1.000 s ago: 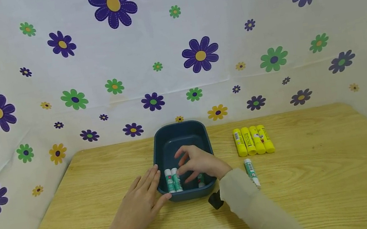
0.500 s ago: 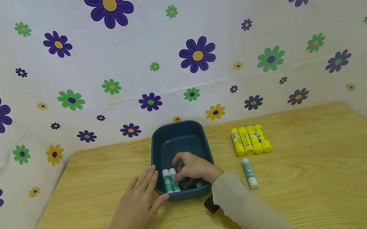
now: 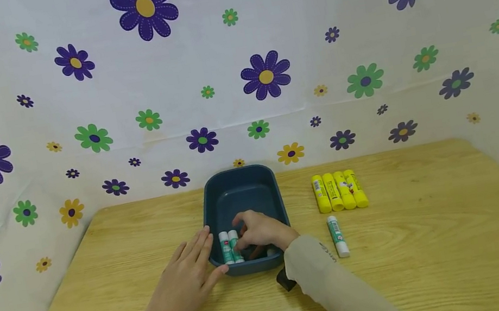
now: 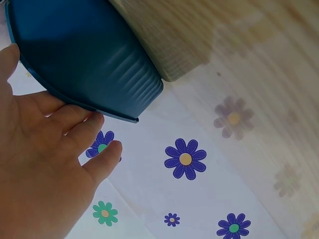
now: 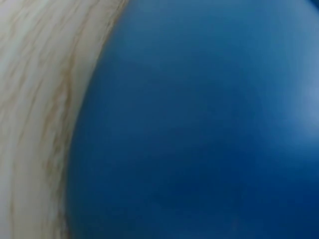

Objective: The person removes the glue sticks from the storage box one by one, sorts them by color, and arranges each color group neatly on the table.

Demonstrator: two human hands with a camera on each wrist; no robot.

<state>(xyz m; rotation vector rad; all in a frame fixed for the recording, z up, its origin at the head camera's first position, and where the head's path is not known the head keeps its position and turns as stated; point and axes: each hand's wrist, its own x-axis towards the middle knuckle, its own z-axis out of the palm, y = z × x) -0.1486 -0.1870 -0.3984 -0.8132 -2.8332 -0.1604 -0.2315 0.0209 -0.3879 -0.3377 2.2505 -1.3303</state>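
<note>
Tray [image 3: 243, 200] rear free, grn sticks [image 3: 226, 248] blkg frt L

We seem to be at a screened-off work spot, in what kind of room we cannot tell: flower-printed white sheeting [image 3: 211, 46] rises behind and on both sides of a wood-grain table [image 3: 441, 233]

readable text: none | green-white sticks [image 3: 226, 248], yellow sticks [image 3: 345, 192], right sleeve [image 3: 341, 288]: print too small
</note>
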